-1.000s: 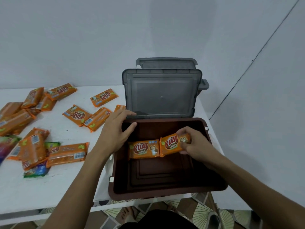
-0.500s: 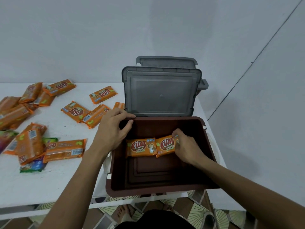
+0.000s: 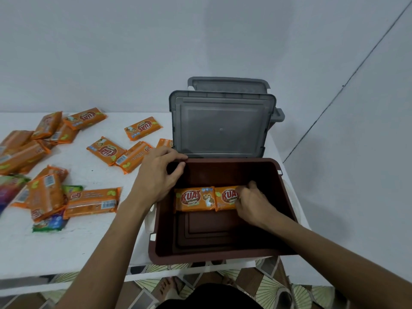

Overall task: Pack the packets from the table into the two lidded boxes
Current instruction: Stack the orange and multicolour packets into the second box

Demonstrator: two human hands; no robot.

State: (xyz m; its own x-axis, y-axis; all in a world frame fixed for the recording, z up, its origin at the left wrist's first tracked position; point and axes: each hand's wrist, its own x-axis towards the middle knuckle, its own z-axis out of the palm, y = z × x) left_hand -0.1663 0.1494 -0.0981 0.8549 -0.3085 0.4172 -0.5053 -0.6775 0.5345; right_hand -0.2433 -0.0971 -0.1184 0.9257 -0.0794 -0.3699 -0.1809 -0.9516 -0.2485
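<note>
A brown box (image 3: 287,210) stands open at the table's right end, its grey lid (image 3: 223,126) upright behind it. A second grey lid (image 3: 227,84) shows behind the first. Two orange packets lie side by side on the box floor: the left one (image 3: 194,198) is free, and my right hand (image 3: 254,204) grips the right one (image 3: 225,197) at its right end. My left hand (image 3: 158,175) rests on the box's back-left rim with its fingers curled over the edge. Several more orange packets (image 3: 104,150) lie spread on the white table (image 3: 89,239).
A stack of orange packets (image 3: 44,195) and a few green and purple ones (image 3: 48,224) sit at the table's left. A long orange packet (image 3: 92,202) lies near my left forearm. The wall is close behind; tiled floor and feet show below the table's front edge.
My right hand has lowered the right packet to the box floor beside the left one and slid it leftward. My left hand has stayed on the rim.
</note>
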